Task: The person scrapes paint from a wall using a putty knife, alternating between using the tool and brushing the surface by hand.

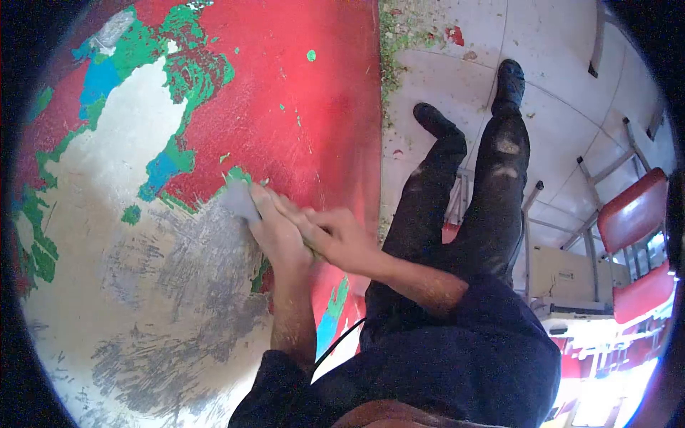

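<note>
A grey scraper blade lies against the painted wall, at the border between red paint and a bare pale patch. Closest to the blade is my left hand, its fingers closed around the tool and slightly blurred. My right hand is closed just behind it, touching the left hand at the tool's handle end; the handle is mostly hidden by the hands. Green and blue paint layers show along the patch's ragged edges.
Light floor tiles with paint flakes and green debris run along the wall's base. My legs and dark shoes are beside it. Red chairs with metal frames and a pale box stand at right.
</note>
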Available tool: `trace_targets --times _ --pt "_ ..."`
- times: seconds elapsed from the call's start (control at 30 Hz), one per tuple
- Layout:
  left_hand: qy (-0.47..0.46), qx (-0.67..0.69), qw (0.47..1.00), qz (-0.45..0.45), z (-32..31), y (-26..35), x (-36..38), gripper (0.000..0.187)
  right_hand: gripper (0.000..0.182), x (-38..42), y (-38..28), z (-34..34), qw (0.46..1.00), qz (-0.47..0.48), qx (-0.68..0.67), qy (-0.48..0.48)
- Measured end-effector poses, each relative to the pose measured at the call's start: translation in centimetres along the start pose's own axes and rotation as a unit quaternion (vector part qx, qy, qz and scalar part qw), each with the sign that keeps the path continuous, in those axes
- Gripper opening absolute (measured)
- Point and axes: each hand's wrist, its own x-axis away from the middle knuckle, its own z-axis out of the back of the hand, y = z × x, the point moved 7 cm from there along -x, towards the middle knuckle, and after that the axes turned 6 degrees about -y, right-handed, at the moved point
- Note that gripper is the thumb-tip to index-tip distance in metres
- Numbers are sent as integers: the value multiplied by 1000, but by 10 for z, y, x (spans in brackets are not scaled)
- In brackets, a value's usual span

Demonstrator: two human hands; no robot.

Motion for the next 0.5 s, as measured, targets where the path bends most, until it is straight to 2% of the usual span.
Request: trace_targets --times 0.07,0.1,0.2,0.3,0.4,0.5 --pt "-18 44 998 39 17 -32 9 40 39 24 8 0 999 -47 2 -23" --pt "13 35 999 35 13 -21 9 41 37 20 7 -2 997 -44 59 -24" --pt "-30 35 999 7 -4 7 -3 40 36 -1 -3 -3 1000 1 -4 -2" --pt "-37 69 995 58 9 -11 12 40 33 20 -10 -5 996 77 21 50" --pt "-33 53 997 35 7 -4 6 40 29 12 1 -8 999 -8 41 -17" --pt "-7 41 999 29 5 8 4 39 28 8 1 -7 998 -5 66 19"
